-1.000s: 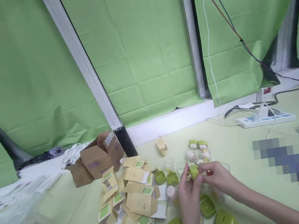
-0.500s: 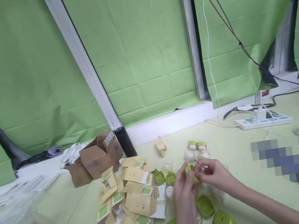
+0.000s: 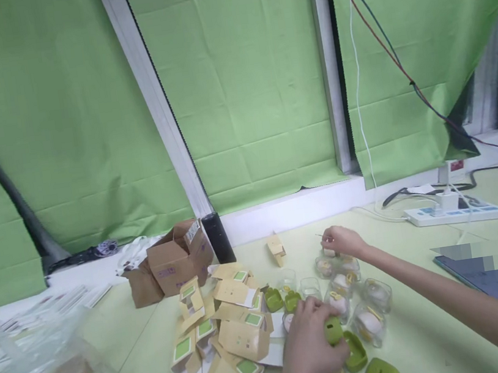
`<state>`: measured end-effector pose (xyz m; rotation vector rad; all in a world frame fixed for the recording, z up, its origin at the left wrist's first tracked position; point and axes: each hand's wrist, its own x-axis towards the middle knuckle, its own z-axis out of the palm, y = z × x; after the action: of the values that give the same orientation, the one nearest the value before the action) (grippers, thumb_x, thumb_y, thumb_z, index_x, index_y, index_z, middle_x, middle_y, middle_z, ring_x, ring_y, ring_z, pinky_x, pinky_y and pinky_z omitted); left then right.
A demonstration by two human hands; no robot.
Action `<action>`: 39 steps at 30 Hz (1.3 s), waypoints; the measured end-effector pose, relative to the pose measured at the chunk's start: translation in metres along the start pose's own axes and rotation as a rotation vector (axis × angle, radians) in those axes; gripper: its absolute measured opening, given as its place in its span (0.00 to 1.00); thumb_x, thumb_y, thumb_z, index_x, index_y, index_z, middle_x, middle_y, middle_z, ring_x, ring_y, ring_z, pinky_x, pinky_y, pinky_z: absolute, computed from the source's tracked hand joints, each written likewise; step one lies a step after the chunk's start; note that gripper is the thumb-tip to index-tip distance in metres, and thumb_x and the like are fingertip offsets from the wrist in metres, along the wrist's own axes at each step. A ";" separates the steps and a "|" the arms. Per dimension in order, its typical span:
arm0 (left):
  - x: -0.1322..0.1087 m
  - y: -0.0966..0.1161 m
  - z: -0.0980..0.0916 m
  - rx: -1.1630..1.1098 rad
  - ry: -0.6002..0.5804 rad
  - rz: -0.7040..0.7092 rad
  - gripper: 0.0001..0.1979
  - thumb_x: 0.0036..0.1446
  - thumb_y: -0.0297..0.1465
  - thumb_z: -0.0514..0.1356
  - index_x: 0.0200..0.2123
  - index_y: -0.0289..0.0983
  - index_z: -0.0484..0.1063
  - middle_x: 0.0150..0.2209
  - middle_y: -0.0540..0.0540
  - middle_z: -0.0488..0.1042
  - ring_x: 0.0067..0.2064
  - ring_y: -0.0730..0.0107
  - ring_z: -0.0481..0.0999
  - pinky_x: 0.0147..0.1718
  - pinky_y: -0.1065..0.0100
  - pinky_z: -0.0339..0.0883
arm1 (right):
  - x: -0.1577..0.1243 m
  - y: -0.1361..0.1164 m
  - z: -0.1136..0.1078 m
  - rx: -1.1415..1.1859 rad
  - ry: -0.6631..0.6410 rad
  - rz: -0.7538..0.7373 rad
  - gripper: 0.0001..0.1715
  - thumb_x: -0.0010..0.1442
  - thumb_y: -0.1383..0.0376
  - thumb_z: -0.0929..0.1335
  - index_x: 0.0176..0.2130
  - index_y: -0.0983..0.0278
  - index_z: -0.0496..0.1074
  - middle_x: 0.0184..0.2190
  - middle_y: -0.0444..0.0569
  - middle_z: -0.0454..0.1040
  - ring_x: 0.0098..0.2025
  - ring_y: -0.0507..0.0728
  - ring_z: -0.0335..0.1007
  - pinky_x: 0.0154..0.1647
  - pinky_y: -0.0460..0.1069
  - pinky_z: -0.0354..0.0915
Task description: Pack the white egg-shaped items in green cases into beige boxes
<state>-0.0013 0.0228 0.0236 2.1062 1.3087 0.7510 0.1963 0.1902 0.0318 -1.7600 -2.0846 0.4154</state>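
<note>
left hand [image 3: 309, 343]: fingers closed on small green lid [image 3: 333, 329], bottom centre
right hand [image 3: 341, 241]: pinching thin pin [image 3: 318, 235], touching small white piece [image 3: 329, 252] at 1 o'clock of left
clear cups [image 3: 370, 321]: between hands
folded cartons [image 3: 231, 322]: 9 o'clock

Bare hands [image 3: 308, 345] — bare forearms, no sleeves

The left hand [image 3: 310, 351] covers most of a small green piece [image 3: 333, 330], and the bottom edge cuts off its wrist. A pixelated patch [image 3: 496, 269] hides part of the desk [image 3: 413, 336].
</note>
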 end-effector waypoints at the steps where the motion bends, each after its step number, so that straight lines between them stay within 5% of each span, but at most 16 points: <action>1: 0.000 0.001 -0.001 -0.010 -0.013 0.000 0.20 0.40 0.29 0.60 0.41 0.46 0.74 0.43 0.46 0.69 0.49 0.54 0.63 0.46 0.62 0.56 | 0.004 0.002 -0.001 -0.020 0.002 0.017 0.16 0.62 0.62 0.64 0.49 0.64 0.66 0.48 0.51 0.68 0.45 0.57 0.69 0.43 0.56 0.67; 4: 0.001 0.005 -0.001 -0.071 0.024 0.010 0.18 0.43 0.32 0.60 0.42 0.45 0.73 0.45 0.45 0.68 0.50 0.56 0.62 0.48 0.62 0.55 | 0.012 0.004 0.000 -0.043 -0.013 0.033 0.17 0.62 0.62 0.64 0.50 0.64 0.65 0.48 0.51 0.68 0.44 0.57 0.69 0.43 0.56 0.67; 8: 0.009 0.003 0.004 -0.264 0.260 0.007 0.14 0.50 0.36 0.58 0.41 0.42 0.73 0.44 0.43 0.68 0.50 0.57 0.63 0.50 0.62 0.53 | 0.011 0.001 -0.002 0.009 0.016 -0.012 0.16 0.62 0.62 0.64 0.50 0.64 0.65 0.48 0.51 0.68 0.44 0.57 0.69 0.43 0.56 0.67; 13: 0.023 -0.005 0.014 -0.645 0.471 -0.181 0.23 0.52 0.45 0.57 0.46 0.37 0.67 0.40 0.42 0.71 0.37 0.65 0.68 0.37 0.67 0.60 | -0.013 -0.017 -0.021 0.188 0.093 -0.175 0.15 0.61 0.62 0.65 0.47 0.64 0.67 0.47 0.50 0.69 0.45 0.57 0.68 0.45 0.55 0.66; 18: 0.025 0.007 0.015 -1.032 0.328 -0.250 0.38 0.49 0.48 0.59 0.57 0.38 0.49 0.32 0.46 0.71 0.26 0.70 0.69 0.27 0.68 0.61 | -0.073 -0.047 -0.027 0.405 -0.058 -0.402 0.15 0.56 0.55 0.66 0.36 0.63 0.73 0.35 0.45 0.75 0.38 0.54 0.71 0.35 0.46 0.66; 21: 0.021 0.020 0.012 -1.266 0.228 -0.237 0.28 0.50 0.45 0.59 0.49 0.36 0.58 0.27 0.48 0.70 0.24 0.72 0.67 0.26 0.70 0.60 | -0.109 -0.055 -0.022 0.514 0.006 -0.392 0.18 0.62 0.53 0.59 0.36 0.62 0.69 0.32 0.45 0.72 0.32 0.53 0.69 0.31 0.47 0.65; 25: 0.019 0.025 0.011 -1.508 0.264 -0.266 0.19 0.51 0.46 0.58 0.34 0.36 0.62 0.27 0.47 0.70 0.23 0.75 0.65 0.23 0.72 0.58 | -0.139 -0.053 -0.010 0.502 0.123 -0.380 0.20 0.65 0.54 0.56 0.30 0.62 0.64 0.26 0.43 0.67 0.28 0.53 0.64 0.29 0.47 0.61; 31: 0.016 0.024 0.021 -1.515 0.263 -0.267 0.16 0.50 0.40 0.63 0.35 0.38 0.62 0.24 0.53 0.66 0.23 0.77 0.63 0.23 0.74 0.57 | -0.157 -0.054 0.004 0.476 0.039 -0.411 0.18 0.66 0.58 0.54 0.30 0.61 0.63 0.27 0.45 0.71 0.28 0.53 0.68 0.29 0.47 0.61; 36: 0.016 0.028 0.027 -1.487 0.305 -0.282 0.15 0.50 0.34 0.64 0.38 0.38 0.63 0.29 0.50 0.70 0.27 0.76 0.66 0.26 0.73 0.59 | -0.161 -0.051 0.009 0.367 0.158 -0.409 0.15 0.66 0.61 0.55 0.31 0.61 0.62 0.27 0.44 0.71 0.28 0.53 0.69 0.29 0.46 0.62; 39: 0.017 0.028 0.031 -1.490 0.330 -0.294 0.11 0.50 0.34 0.63 0.33 0.37 0.65 0.30 0.50 0.70 0.29 0.75 0.67 0.29 0.72 0.62 | -0.161 -0.043 0.018 0.241 0.260 -0.425 0.12 0.66 0.63 0.55 0.42 0.61 0.64 0.31 0.45 0.73 0.27 0.52 0.70 0.26 0.45 0.63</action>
<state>0.0435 0.0229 0.0246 0.6025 0.6799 1.3579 0.1731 0.0243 0.0200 -1.1301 -2.0464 0.2815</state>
